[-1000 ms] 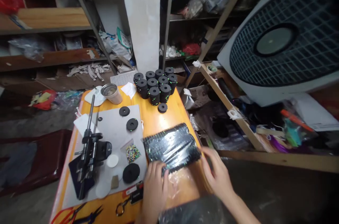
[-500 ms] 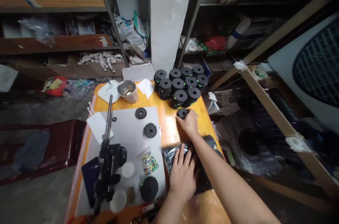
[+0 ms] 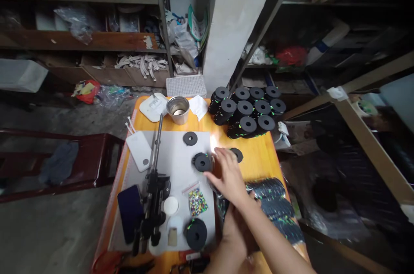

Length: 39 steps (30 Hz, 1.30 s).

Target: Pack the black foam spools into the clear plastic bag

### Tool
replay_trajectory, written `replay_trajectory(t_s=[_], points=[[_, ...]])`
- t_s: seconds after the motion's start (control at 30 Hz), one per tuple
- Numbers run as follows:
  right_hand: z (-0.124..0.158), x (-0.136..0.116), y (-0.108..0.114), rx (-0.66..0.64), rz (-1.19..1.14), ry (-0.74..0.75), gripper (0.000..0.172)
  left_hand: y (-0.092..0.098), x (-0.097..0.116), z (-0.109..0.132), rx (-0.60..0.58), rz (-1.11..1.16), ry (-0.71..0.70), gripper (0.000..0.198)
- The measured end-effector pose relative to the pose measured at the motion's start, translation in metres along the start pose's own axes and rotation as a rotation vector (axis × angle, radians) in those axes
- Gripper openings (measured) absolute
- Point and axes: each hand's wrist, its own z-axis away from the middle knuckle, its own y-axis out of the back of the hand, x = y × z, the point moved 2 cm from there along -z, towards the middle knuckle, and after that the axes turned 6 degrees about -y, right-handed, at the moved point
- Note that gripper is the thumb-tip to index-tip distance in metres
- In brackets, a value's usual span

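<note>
My right hand (image 3: 228, 174) is open, thumb and fingers apart, at the right side of a short stack of black ring discs (image 3: 202, 162) on the grey mat. Behind its fingers, a black disc (image 3: 237, 154) is partly hidden on the table. My left hand (image 3: 236, 228) is low beside a clear plastic bag of black discs (image 3: 274, 205). The right forearm crosses in front of it and hides most of its fingers, so its grip is unclear. Several tall stacks of black discs with green specks (image 3: 247, 110) stand at the back right.
On the grey mat (image 3: 177, 149) are a single black disc (image 3: 190, 138), a bag of coloured beads (image 3: 197, 201), a larger black roll (image 3: 196, 234) and a black clamp-like tool with a rod (image 3: 153, 205). A phone (image 3: 130, 213) and a metal cup (image 3: 178, 110) are also there.
My right hand has let go of the black disc piece by the stacks and moved left to the mat's stack. My left hand no longer lies flat on the bag. The view has shifted.
</note>
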Motion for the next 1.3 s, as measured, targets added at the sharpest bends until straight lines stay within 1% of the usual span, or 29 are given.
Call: replay_trajectory(t_s=[0.03, 0.1, 0.13, 0.2, 0.3, 0.43, 0.53, 0.63, 0.73, 0.83, 0.9, 1.0, 1.1, 1.2, 1.3], points=[[-0.002, -0.012, -0.005, -0.061, -0.001, 0.028, 0.073, -0.002, -0.001, -0.001, -0.013, 0.016, 0.003, 0.050], [-0.007, -0.028, -0.016, -0.122, 0.025, -0.005, 0.082, -0.004, -0.004, -0.001, -0.059, 0.068, -0.012, 0.052], [-0.010, -0.032, -0.021, -0.127, 0.041, -0.040, 0.081, -0.004, -0.005, -0.001, -0.080, 0.094, -0.014, 0.052], [-0.014, -0.036, -0.030, -0.135, 0.060, -0.087, 0.070, -0.002, -0.007, 0.001, -0.090, 0.125, -0.024, 0.052], [-0.017, -0.039, -0.036, -0.140, 0.069, -0.103, 0.057, 0.000, -0.008, 0.006, -0.026, 0.124, -0.008, 0.050], [-0.019, -0.043, -0.042, -0.105, 0.091, -0.105, 0.056, -0.008, -0.007, 0.014, 0.045, 0.113, -0.033, 0.052], [-0.023, -0.046, -0.048, -0.094, 0.097, -0.123, 0.051, -0.013, -0.008, 0.015, 0.054, 0.103, -0.041, 0.054], [-0.026, -0.043, -0.047, -0.130, 0.065, -0.175, 0.050, -0.010, -0.009, 0.013, 0.022, 0.105, -0.039, 0.054], [-0.026, -0.035, -0.040, -0.143, 0.011, -0.214, 0.051, -0.005, -0.007, 0.008, -0.008, 0.118, -0.032, 0.052], [-0.023, -0.028, -0.032, -0.143, -0.010, -0.212, 0.050, -0.004, -0.005, 0.004, -0.006, 0.116, -0.003, 0.050], [-0.021, -0.028, -0.031, -0.142, -0.026, -0.199, 0.049, -0.005, -0.005, 0.005, 0.001, 0.119, 0.006, 0.049], [-0.024, -0.036, -0.036, -0.138, -0.025, -0.161, 0.051, -0.009, -0.006, 0.009, 0.017, 0.128, -0.005, 0.051], [-0.028, -0.047, -0.044, -0.168, 0.061, -0.135, 0.051, -0.014, -0.008, 0.013, 0.032, 0.112, -0.024, 0.054], [-0.032, -0.053, -0.050, -0.174, 0.142, -0.135, 0.047, -0.016, -0.007, 0.012, -0.005, 0.090, -0.028, 0.058], [-0.031, -0.054, -0.054, -0.154, 0.169, -0.167, 0.049, -0.013, -0.007, 0.010, -0.023, 0.068, -0.027, 0.058]])
